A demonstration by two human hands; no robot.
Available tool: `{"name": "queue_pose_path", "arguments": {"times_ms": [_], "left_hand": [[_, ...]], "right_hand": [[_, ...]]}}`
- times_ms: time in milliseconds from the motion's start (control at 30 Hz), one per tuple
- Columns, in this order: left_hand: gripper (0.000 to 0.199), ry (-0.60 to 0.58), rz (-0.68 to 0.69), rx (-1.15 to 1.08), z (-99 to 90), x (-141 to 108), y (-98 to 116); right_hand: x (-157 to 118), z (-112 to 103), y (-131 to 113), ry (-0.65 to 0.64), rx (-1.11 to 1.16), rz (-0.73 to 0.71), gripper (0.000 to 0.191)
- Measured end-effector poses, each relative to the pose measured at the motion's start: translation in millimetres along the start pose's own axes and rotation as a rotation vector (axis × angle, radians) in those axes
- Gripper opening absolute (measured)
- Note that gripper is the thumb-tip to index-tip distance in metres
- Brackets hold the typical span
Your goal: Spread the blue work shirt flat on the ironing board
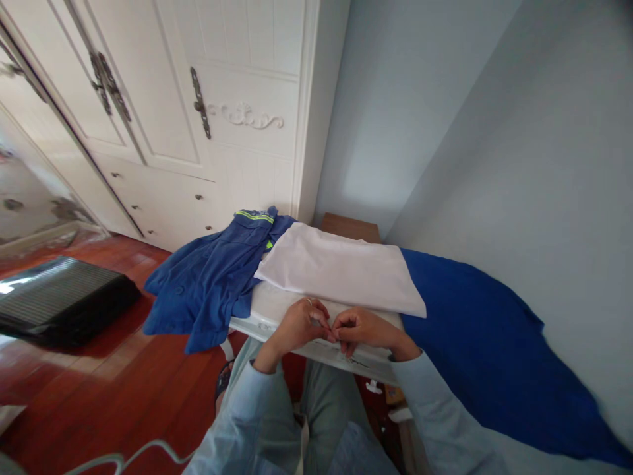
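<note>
My left hand [305, 324] and my right hand [363, 328] meet over the front edge of a white board [277, 302]. The fingertips of both are pinched together; whatever lies between them is too small to make out. Just beyond them a folded white cloth [341, 267] lies across the board. To its left a blue garment [208, 277] with a yellow-green stripe is bunched and hangs over the edge. A plain blue cloth [475, 330] spreads to the right of the white one and drapes downward.
A white wardrobe [247, 158] stands behind the board, with a brown wooden box [350, 227] beside it. On the red wooden floor [163, 389] at the left lies a dark plastic-wrapped item [64, 297]. A pale cord [153, 445] runs along the lower left. A grey wall borders the right.
</note>
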State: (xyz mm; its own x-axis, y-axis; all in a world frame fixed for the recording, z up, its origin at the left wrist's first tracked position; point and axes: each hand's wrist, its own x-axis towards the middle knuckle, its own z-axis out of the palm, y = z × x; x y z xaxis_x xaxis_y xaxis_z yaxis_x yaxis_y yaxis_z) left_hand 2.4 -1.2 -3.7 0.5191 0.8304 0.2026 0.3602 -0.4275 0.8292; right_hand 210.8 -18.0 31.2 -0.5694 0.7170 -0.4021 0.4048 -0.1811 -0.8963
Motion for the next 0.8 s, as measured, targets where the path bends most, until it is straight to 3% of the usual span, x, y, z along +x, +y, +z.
{"name": "queue_pose_path", "arguments": {"times_ms": [533, 800], "left_hand": [[0.006, 0.002, -0.010, -0.028, -1.7, -2.7, 3.4], [0.007, -0.039, -0.019, -0.022, -4.4, -1.2, 3.3]], "right_hand": [[2.4, 6.2, 4.6, 0.063, -0.004, -0.058, 0.017], [-1.1, 1.5, 7.0, -0.010, 0.051, -0.032, 0.033]]}}
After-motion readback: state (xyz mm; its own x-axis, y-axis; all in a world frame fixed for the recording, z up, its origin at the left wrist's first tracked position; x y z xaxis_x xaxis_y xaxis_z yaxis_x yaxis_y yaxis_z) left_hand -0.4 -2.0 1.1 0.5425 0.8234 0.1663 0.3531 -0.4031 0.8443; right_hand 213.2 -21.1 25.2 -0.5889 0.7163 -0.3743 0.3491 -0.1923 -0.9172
